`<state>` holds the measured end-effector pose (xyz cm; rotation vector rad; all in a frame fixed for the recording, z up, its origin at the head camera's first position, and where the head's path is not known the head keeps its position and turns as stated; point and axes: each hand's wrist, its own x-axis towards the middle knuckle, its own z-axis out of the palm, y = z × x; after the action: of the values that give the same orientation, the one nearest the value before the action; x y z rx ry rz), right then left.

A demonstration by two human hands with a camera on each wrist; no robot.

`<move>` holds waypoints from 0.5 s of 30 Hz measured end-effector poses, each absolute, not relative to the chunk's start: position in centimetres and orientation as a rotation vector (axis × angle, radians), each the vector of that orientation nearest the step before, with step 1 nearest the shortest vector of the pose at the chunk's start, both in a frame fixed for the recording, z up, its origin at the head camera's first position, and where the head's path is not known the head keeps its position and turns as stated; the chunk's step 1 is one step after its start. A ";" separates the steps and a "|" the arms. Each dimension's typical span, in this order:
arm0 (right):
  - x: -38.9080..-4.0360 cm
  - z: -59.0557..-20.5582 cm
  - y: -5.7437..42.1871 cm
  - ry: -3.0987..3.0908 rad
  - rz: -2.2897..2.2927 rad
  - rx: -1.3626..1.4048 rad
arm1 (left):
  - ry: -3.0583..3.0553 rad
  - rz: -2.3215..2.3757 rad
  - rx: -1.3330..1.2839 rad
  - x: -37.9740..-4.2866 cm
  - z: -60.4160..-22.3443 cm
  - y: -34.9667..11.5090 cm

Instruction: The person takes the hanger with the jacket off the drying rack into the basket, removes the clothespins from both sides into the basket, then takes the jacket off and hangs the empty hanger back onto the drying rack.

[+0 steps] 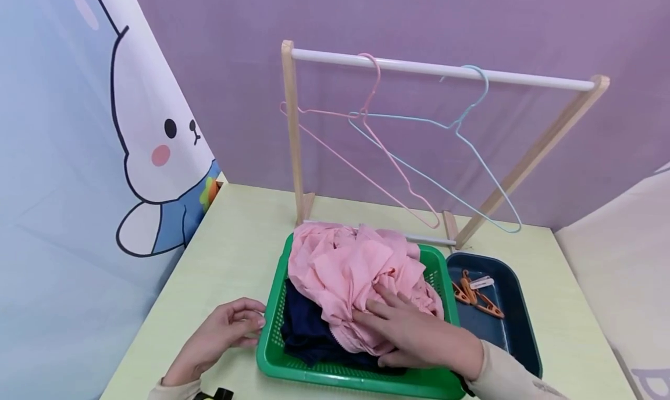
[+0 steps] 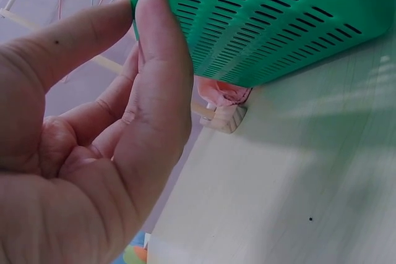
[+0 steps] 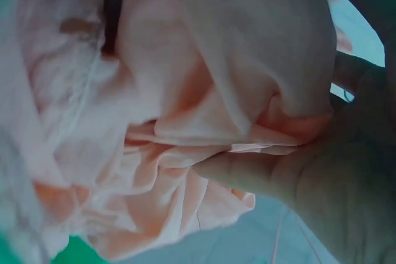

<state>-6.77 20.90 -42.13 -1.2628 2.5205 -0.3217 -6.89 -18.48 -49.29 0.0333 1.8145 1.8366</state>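
Note:
A green plastic basket (image 1: 264,359) with slotted sides stands on the table, holding a crumpled pink garment (image 1: 356,260) over a dark navy garment (image 1: 306,330). At the basket's left edge, my left hand (image 1: 225,333) pinches the rim between thumb and finger; the left wrist view shows this hand (image 2: 117,109) close to the slotted wall (image 2: 247,23). My right hand (image 1: 408,327) rests on the pink garment with its fingers spread. Folds of the pink cloth (image 3: 216,91) fill most of the right wrist view and partly hide the fingertips.
Behind the basket stands a wooden rack with a white rail (image 1: 419,68). From it hang a pink hanger (image 1: 366,106) and a light blue hanger (image 1: 460,121). To the right lies a dark blue tray (image 1: 515,330) with several orange clips (image 1: 487,307) and a white one (image 1: 481,282).

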 end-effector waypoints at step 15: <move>-9.5 -44.6 18.2 2.464 -0.091 -1.360 | 1.797 1.851 0.044 -6.7 -49.3 -18.4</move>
<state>-9.53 18.20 -44.64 -1.3604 2.4638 -0.0914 -6.69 -18.44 -49.27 0.0440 1.7970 1.8515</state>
